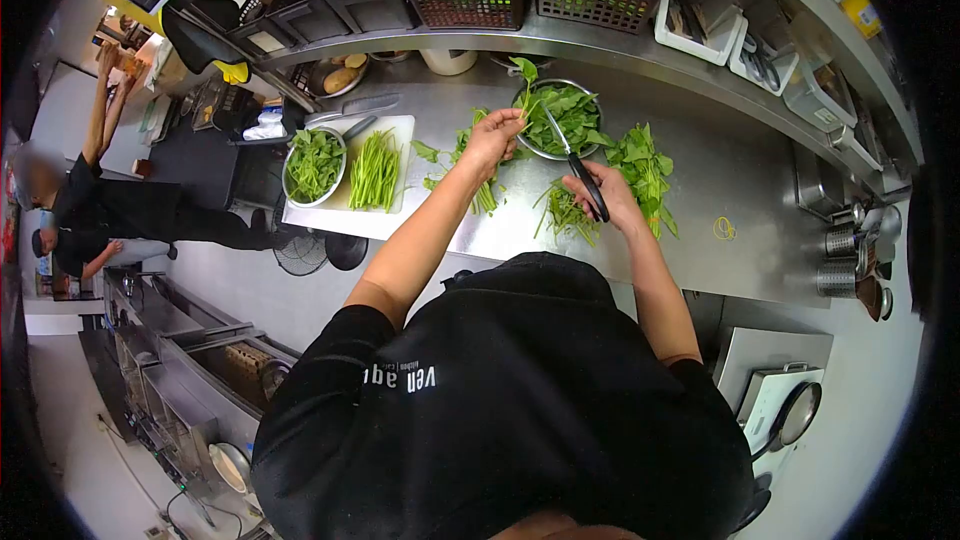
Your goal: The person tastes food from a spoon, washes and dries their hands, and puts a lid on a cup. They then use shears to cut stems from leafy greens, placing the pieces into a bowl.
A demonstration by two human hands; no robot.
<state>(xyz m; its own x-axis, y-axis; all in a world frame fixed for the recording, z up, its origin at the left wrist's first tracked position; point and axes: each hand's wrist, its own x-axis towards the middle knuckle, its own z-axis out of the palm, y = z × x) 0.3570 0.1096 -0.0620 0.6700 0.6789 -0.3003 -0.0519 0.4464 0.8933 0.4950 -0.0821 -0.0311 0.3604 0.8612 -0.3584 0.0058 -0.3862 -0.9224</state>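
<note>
At a steel kitchen table (740, 190), the left hand (493, 136) pinches a leafy green stem (524, 75) over a metal bowl (560, 118), while the right hand (612, 195) grips a black-handled knife (578, 166). Shirt lettering reads partly "ven".
</note>
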